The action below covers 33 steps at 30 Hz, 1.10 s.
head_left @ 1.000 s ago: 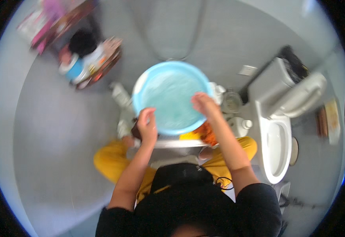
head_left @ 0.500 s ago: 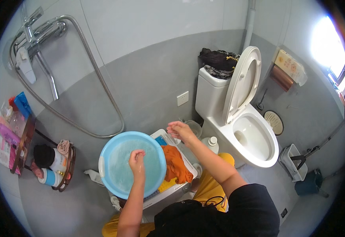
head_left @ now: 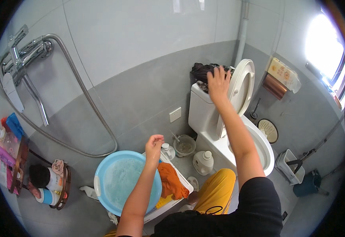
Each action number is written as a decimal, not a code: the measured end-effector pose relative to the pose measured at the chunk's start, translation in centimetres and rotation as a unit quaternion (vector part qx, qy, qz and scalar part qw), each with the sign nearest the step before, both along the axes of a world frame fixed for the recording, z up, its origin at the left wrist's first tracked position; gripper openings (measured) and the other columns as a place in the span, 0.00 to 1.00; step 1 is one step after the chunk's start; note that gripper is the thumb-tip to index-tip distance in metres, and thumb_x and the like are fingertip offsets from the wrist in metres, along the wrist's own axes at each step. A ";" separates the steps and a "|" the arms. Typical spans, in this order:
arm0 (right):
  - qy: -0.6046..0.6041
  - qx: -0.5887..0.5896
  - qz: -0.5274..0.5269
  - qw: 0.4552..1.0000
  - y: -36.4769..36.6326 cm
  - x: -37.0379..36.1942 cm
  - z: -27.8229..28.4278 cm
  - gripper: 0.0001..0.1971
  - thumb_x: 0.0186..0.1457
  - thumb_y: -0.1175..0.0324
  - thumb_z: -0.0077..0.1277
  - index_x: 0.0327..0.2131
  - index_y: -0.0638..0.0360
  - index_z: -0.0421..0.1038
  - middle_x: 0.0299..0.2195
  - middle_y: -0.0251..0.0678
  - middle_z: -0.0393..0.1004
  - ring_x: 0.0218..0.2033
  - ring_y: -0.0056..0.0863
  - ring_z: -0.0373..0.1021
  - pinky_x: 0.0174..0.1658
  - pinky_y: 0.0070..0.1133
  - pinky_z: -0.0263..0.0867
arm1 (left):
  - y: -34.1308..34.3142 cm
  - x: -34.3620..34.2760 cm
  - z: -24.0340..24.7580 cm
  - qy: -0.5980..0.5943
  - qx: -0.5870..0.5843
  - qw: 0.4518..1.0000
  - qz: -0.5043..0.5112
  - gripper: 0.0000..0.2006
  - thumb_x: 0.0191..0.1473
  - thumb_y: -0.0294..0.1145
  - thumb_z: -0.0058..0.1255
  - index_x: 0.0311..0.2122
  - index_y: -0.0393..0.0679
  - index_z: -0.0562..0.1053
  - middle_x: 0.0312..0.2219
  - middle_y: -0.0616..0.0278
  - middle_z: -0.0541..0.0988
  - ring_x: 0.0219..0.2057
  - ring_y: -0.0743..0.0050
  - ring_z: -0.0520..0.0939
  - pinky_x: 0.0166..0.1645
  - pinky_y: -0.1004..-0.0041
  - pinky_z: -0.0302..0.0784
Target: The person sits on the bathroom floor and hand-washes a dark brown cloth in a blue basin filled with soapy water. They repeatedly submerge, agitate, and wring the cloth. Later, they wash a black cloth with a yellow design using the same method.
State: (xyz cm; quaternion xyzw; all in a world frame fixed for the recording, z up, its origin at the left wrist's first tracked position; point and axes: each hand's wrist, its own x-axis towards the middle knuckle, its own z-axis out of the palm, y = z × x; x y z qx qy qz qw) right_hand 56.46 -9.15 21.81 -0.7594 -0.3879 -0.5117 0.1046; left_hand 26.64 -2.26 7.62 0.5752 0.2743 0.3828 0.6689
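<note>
Dark bundle of clothes (head_left: 204, 72) sits atop toilet tank (head_left: 200, 110); our right hand (head_left: 218, 83) now up there, fingers spread, open, landing on bundle. Half a second back it hovered low by orange cloth (head_left: 171, 181). Left hand (head_left: 154, 144) lifted off blue basin (head_left: 126, 181), loosely curled, gripping nothing we can see. Basin holds sudsy water, orange cloth draped beside it. We judge next garment is being fetched.

Basin (head_left: 121, 183) left of toilet (head_left: 235, 130), bottle (head_left: 203, 162) between.
</note>
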 end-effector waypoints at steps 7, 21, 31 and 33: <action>0.153 -0.195 -0.164 0.955 0.5 4.5 1.5 0.17 0.43 0.68 0.51 0.41 0.46 0.68 0.40 0.36 0.67 0.45 0.36 0.62 0.51 0.36 0.53 | 0.0 -1.9 -3.2 0.008 -0.039 0.999 0.008 0.07 0.52 0.22 0.40 0.36 0.38 0.71 0.32 0.62 0.74 0.31 0.79 0.75 0.38 0.80 0.70; 0.033 0.050 0.429 0.901 1.0 -17.7 4.2 0.19 0.35 0.75 0.51 0.37 0.47 0.70 0.33 0.34 0.68 0.35 0.34 0.66 0.37 0.27 0.64 | -0.2 -8.4 -1.7 -0.160 -0.258 0.949 0.086 0.27 0.54 0.44 0.45 0.56 0.47 0.56 0.49 0.55 0.64 0.53 0.61 0.64 0.54 0.55 0.61; 0.338 -0.231 0.563 0.718 4.5 -32.7 -8.3 0.27 0.33 0.67 0.59 0.44 0.50 0.67 0.38 0.36 0.69 0.42 0.40 0.66 0.41 0.30 0.66 | -1.1 -22.9 -8.2 -0.133 -0.361 0.907 0.174 0.23 0.55 0.49 0.33 0.54 0.52 0.61 0.51 0.61 0.66 0.52 0.60 0.67 0.51 0.53 0.67; 0.410 -0.285 0.534 0.682 5.1 -33.9 -11.1 0.28 0.34 0.65 0.60 0.44 0.51 0.68 0.38 0.39 0.70 0.42 0.40 0.66 0.43 0.28 0.65 | -1.0 -25.8 -10.0 -0.077 -0.364 0.899 0.230 0.25 0.53 0.50 0.39 0.52 0.47 0.62 0.47 0.57 0.68 0.45 0.62 0.72 0.42 0.63 0.76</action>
